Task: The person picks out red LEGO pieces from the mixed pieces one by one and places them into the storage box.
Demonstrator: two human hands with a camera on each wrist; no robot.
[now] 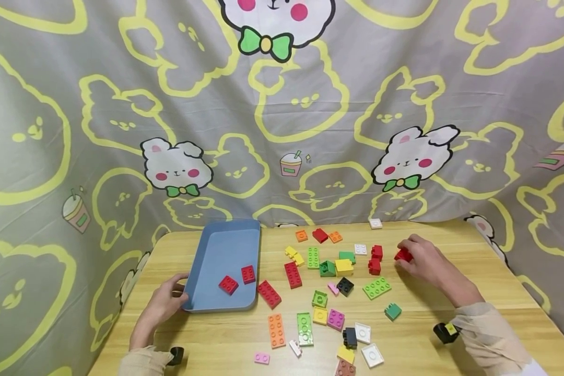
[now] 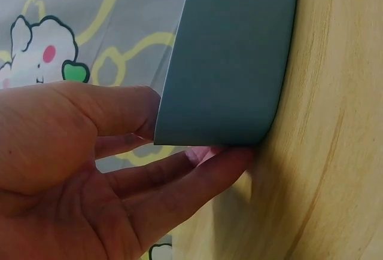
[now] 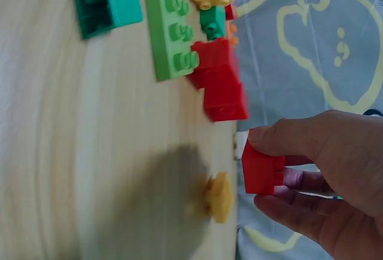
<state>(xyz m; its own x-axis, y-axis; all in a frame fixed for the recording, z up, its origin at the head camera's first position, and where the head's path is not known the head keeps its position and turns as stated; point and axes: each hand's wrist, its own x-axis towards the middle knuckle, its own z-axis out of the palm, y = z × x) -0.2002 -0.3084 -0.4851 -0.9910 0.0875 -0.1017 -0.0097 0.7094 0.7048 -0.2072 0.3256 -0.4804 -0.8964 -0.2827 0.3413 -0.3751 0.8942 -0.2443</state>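
Observation:
My left hand grips the near left corner of a blue tray, thumb at the rim and fingers along the outer wall in the left wrist view. Two red bricks lie inside the tray. At the right of the table, my right hand pinches a red brick between thumb and fingers. In the right wrist view this brick is raised above the wood, with a yellow piece on the table close by. Two more red bricks stand just left of this hand.
Many loose bricks spread over the table's middle, among them a long red brick beside the tray, an orange one, a light green one and a dark green one. A patterned curtain hangs along the table's back edge.

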